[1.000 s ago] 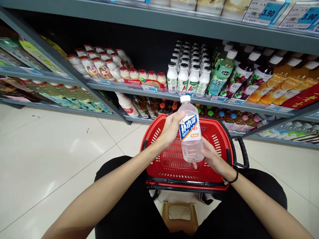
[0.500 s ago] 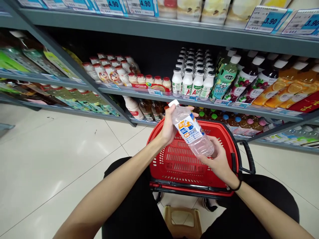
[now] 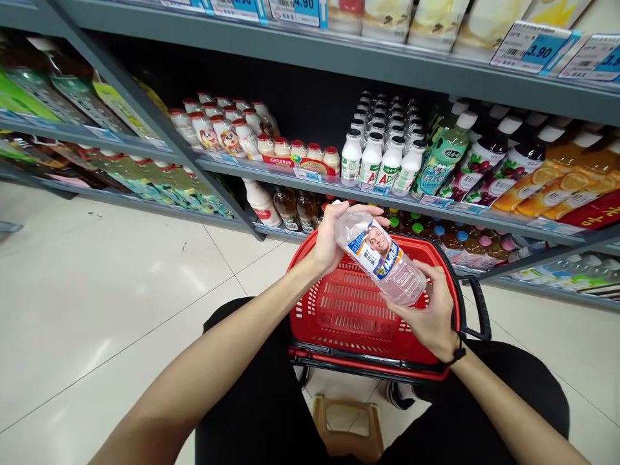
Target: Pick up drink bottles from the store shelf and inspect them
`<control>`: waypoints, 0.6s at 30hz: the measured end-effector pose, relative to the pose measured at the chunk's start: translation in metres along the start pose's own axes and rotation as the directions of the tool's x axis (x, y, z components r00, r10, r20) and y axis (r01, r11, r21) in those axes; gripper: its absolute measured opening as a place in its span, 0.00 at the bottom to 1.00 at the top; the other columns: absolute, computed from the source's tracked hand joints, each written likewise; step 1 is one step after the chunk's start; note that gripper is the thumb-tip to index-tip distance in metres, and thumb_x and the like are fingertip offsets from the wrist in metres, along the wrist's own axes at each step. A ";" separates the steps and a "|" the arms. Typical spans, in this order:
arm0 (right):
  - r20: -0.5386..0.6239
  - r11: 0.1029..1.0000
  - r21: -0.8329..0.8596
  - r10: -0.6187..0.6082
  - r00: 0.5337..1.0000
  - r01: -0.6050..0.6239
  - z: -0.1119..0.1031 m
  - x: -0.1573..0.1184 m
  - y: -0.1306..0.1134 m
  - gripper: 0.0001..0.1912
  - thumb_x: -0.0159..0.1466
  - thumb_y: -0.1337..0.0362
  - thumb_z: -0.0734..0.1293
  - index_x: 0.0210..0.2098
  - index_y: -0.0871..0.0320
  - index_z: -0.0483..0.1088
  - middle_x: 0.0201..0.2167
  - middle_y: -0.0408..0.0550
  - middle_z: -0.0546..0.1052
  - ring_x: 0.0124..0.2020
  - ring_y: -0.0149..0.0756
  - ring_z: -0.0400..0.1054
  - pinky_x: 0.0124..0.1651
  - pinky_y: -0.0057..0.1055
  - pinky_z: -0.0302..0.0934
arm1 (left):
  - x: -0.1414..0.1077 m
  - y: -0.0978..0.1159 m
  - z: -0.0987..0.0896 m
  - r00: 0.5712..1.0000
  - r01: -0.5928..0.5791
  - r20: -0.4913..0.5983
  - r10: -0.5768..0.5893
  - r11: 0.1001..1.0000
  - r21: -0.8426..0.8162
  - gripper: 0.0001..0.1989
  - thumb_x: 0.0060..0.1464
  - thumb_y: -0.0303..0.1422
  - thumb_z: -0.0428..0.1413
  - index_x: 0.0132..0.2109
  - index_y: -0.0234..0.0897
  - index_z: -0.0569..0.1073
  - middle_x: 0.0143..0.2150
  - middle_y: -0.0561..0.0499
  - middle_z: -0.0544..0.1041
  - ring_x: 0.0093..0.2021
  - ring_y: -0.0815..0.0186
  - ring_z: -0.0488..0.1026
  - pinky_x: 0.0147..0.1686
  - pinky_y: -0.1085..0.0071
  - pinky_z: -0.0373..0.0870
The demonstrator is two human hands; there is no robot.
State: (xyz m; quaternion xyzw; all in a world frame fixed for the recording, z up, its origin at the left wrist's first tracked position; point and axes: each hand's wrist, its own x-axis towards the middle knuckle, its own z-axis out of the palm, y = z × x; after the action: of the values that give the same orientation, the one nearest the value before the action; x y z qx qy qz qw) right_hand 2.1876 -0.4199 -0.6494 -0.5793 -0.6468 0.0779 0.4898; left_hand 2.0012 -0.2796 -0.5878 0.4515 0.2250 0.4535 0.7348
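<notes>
A clear plastic bottle [image 3: 380, 258] with a blue, white and orange label lies tilted between my two hands, its cap end up and to the left. My left hand [image 3: 332, 239] wraps round the cap end and covers most of the white cap. The base end rests in my right hand [image 3: 431, 310], thumb on one side and fingers on the other; a black band circles that wrist. The label side facing me shows a printed portrait. Below the bottle stands a red shopping basket [image 3: 351, 349] with slotted walls and a black handle at its right.
Shelves [image 3: 290, 175] of drinks run across the front, with white bottles [image 3: 371, 158], red-capped bottles [image 3: 232, 135] and juice bottles [image 3: 537, 174]. A beige stool [image 3: 349, 445] stands between my black-trousered legs, on the tiled floor [image 3: 121, 310].
The bottle has been turned about its long axis, so a different side of the label faces me. My right hand's fingers have shifted on the base. The view has moved slightly.
</notes>
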 end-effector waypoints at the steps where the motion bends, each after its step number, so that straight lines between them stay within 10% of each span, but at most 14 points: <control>1: 0.008 1.000 0.010 0.012 1.000 -0.012 -0.001 0.001 0.000 0.38 0.56 0.55 0.81 0.61 0.54 0.65 0.52 0.57 0.74 0.54 0.54 0.71 0.52 0.53 0.72 | 0.000 0.000 -0.001 1.000 0.000 0.009 0.001 1.000 -0.004 0.32 0.56 0.57 0.50 0.44 0.31 0.80 0.46 0.38 0.84 0.48 0.52 0.81 0.51 0.59 0.75; 6: 0.105 0.942 0.265 0.183 0.978 -0.205 -0.001 0.005 -0.005 0.38 0.53 0.57 0.83 0.58 0.53 0.68 0.57 0.56 0.74 0.58 0.54 0.69 0.62 0.54 0.66 | 0.000 -0.001 -0.004 0.998 -0.044 0.039 0.045 0.999 -0.030 0.31 0.58 0.54 0.52 0.50 0.31 0.80 0.50 0.39 0.84 0.48 0.53 0.81 0.54 0.57 0.73; 9: 0.238 0.763 0.510 0.318 0.918 -0.397 0.003 0.008 -0.008 0.31 0.61 0.52 0.76 0.60 0.53 0.68 0.55 0.54 0.76 0.51 0.48 0.73 0.53 0.44 0.71 | -0.003 0.002 -0.003 0.993 -0.083 0.083 0.087 0.996 -0.043 0.32 0.60 0.54 0.53 0.59 0.35 0.77 0.57 0.41 0.81 0.58 0.51 0.77 0.61 0.55 0.68; 13: 0.476 0.350 0.687 0.445 0.758 -0.637 0.007 0.015 -0.009 0.26 0.69 0.43 0.63 0.55 0.55 0.68 0.37 0.49 0.78 0.26 0.38 0.69 0.24 0.33 0.66 | -0.006 0.006 0.000 0.986 -0.055 0.157 0.058 0.998 -0.021 0.33 0.60 0.56 0.53 0.63 0.40 0.75 0.64 0.44 0.76 0.67 0.49 0.69 0.68 0.53 0.60; 18: 0.736 0.041 0.568 0.423 0.529 -0.822 0.010 0.018 -0.010 0.32 0.70 0.36 0.51 0.41 0.58 0.70 0.25 0.47 0.73 0.21 0.36 0.64 0.22 0.30 0.60 | -0.004 0.001 -0.001 0.990 -0.051 0.136 0.048 0.999 0.019 0.28 0.61 0.50 0.58 0.61 0.39 0.77 0.64 0.42 0.76 0.67 0.49 0.69 0.70 0.50 0.55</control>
State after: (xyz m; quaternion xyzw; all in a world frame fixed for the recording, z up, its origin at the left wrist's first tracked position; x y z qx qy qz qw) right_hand 2.1767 -0.4040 -0.6380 -0.4187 -0.2427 0.7247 0.4905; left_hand 1.9979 -0.2821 -0.5875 0.4948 0.1685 0.4375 0.7317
